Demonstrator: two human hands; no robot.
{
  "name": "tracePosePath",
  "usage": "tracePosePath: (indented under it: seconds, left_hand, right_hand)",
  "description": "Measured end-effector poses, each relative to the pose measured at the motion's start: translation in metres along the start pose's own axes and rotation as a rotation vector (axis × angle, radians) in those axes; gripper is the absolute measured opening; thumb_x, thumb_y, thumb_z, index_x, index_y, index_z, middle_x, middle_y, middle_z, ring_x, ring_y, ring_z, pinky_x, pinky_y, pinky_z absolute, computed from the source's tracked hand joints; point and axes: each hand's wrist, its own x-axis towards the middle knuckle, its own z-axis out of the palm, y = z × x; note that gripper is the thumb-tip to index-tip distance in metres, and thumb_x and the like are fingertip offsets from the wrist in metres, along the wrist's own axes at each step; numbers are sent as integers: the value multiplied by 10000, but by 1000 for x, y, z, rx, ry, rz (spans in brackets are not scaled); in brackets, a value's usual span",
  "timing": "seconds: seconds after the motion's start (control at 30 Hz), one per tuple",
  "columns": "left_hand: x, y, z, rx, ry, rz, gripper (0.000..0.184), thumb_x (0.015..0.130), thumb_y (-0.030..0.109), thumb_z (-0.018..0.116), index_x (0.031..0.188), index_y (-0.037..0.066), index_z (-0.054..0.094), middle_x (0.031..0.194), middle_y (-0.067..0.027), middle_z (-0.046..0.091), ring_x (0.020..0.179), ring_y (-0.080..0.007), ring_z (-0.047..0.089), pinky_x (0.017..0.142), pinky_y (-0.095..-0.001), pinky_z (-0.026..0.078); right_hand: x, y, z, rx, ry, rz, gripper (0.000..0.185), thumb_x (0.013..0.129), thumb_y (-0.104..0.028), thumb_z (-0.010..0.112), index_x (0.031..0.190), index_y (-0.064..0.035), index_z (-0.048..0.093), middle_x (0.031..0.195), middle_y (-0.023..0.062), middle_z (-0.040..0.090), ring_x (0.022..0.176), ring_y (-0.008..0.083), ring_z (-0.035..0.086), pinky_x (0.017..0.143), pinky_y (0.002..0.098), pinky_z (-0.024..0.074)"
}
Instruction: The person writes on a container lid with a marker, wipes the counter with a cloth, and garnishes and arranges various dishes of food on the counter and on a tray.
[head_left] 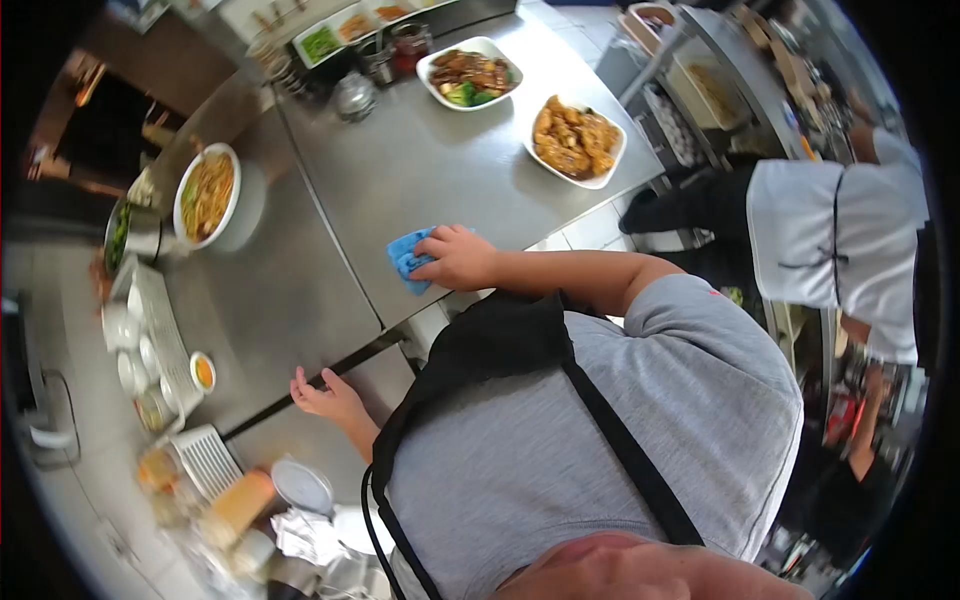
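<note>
My right hand (458, 258) presses a crumpled blue cloth (406, 262) onto the steel counter (400, 165) near its front edge, fingers curled over it. My left hand (335, 400) is at the counter's edge, fingers apart, holding nothing. Beyond the right hand stand two white bowls of food. One holds browned, sauced pieces (572, 140); the other has dark glazed pieces (470, 76) with green vegetables. Farther left, noodles (208, 195) fill a large white bowl (236, 205).
Containers of chopped toppings (350, 25) and glass jars (354, 97) line the back. To the left are a white rack of cups (150, 330) and a small dish (203, 372). Bottles (238, 505) stand lower left. A co-worker in a white apron (800, 230) stands at the right beside shelving.
</note>
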Motion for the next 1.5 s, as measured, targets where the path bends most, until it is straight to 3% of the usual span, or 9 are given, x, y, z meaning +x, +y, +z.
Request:
tracePosePath:
  seconds: [0.17,0.5,0.63,0.83,0.93,1.17,1.3,1.4,1.5]
  left_hand:
    - [31,21,38,-83,-58,233,407,733,143,523,1109,17,432,1173,-206,312,1087,-322,295,886,-418,267]
    - [20,113,85,-387,-164,100,374,778,148,465,1128,23,416,1189,-147,297,1069,-245,337,853,-364,313]
    - [14,170,143,-705,-480,73,364,831,176,440,1159,34,370,980,-94,464,819,-152,472,698,-255,401]
    - [-14,285,219,-728,-1237,-115,426,862,360,347,1175,72,356,776,-56,548,483,-79,497,418,-167,376]
    - [-23,311,236,-675,-1267,-128,445,854,373,359,1176,65,364,734,-50,537,406,-84,454,363,-188,350]
    - [-34,319,236,-694,-1177,-118,356,863,284,342,1114,47,433,733,-50,551,425,-91,466,364,-207,373]
    - [-35,292,241,-620,-994,5,337,860,232,344,1100,24,456,782,-64,563,621,-105,513,530,-230,413]
    - [-35,288,214,-637,-901,-87,326,856,214,347,1074,1,465,807,-66,561,715,-110,510,627,-245,415]
    - [-32,253,208,-706,-842,-151,321,860,240,340,1041,10,471,749,-56,550,581,-96,505,488,-225,414]
  right_hand:
    - [-63,26,-34,7,80,211,311,621,-184,600,922,-260,585,905,9,464,817,222,430,677,335,388]
    - [-241,139,-150,-402,185,756,273,657,-123,562,916,-206,589,918,88,502,830,281,482,707,353,425]
    - [-264,198,-182,-458,328,1121,213,708,-185,541,915,-173,590,881,91,512,815,284,494,691,365,426]
    - [-198,226,-188,-175,377,867,240,730,-189,523,963,-163,575,1012,84,507,913,277,480,755,384,403]
    - [-177,229,-162,-299,12,920,316,739,-210,518,1050,-263,539,1220,38,392,1142,303,307,858,461,316]
    - [-156,317,-147,-251,282,718,235,749,-188,504,968,-228,581,1124,22,495,1054,305,420,762,461,381]
    - [-103,333,-159,-61,458,657,200,751,-189,500,925,-182,597,1020,31,561,965,285,497,738,455,399]
    - [-78,306,-147,-271,76,520,310,747,-258,520,1056,-235,528,1199,35,431,1123,294,352,866,474,315]
    - [-77,328,-140,-317,44,480,321,748,-274,523,1069,-261,517,1232,16,395,1161,288,302,890,498,278]
